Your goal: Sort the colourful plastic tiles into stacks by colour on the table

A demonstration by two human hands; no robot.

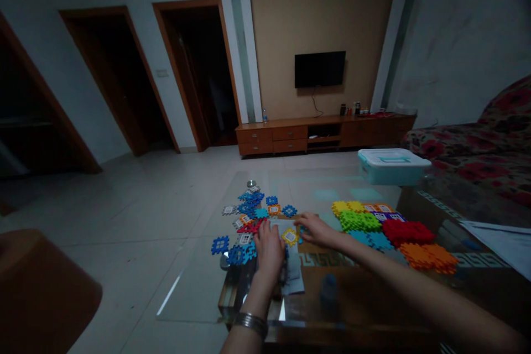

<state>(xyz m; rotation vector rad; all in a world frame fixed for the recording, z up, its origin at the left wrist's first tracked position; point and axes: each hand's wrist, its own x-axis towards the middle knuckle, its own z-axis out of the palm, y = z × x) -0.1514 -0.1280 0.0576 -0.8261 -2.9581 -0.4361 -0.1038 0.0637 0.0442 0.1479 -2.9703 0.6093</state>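
Living room, glass coffee table [186, 293], TV cabinet [323, 135] behind. Plastic puzzle pieces [249, 227] scattered on the glass, sorted colour blocks [406, 232] off right. Left hand [269, 251] curled downward, fingers hiding whatever's beneath, grip unclear. Right hand [317, 230] half open, fingertips by a blue piece [303, 234], hold unclear.
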